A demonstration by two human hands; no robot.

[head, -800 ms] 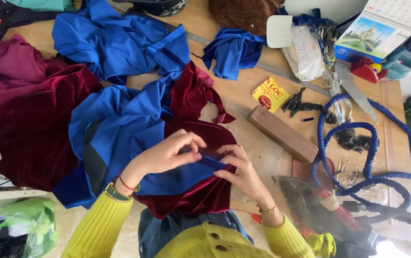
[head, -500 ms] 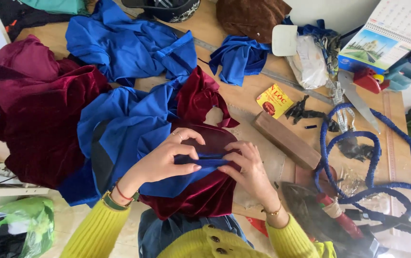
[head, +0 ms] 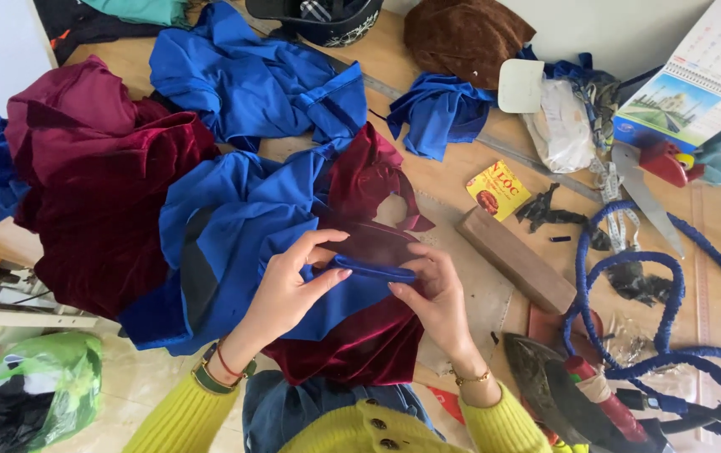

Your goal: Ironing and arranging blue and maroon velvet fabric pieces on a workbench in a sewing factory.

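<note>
- Head view: a narrow blue fabric strip (head: pixel 369 270) lies folded along the edge of a dark red velvet piece (head: pixel 360 335), low in the middle of the picture at the near edge of the worktop (head: pixel 452 180).
- Left hand (head: pixel 289 289): the fingers are closed in a pinch on the left end of the strip, thumb on top and fingertips curled underneath.
- Right hand (head: pixel 436 294): thumb and fingers are closed on the right end of the strip, pressing it against the velvet.
- To do this well, I judge both pinches should keep the strip taut and level between them, so the fold stays even in width along the velvet edge.
- Velvet tends to creep; a firm press with the thumb pads, working along in short stretches, looks the safer way.
- A big loose piece of blue cloth (head: pixel 234 226) lies partly under the left hand and touches the work; it could drag the fold and is better kept clear.
- A wooden block (head: pixel 515 260) lies just right of the hands.
- An iron (head: pixel 562 394) sits near the right wrist, and a blue padded cord (head: pixel 629 268) loops beyond it.
- A heap of dark red velvet (head: pixel 96 193) fills the left side, well apart from the work.
</note>
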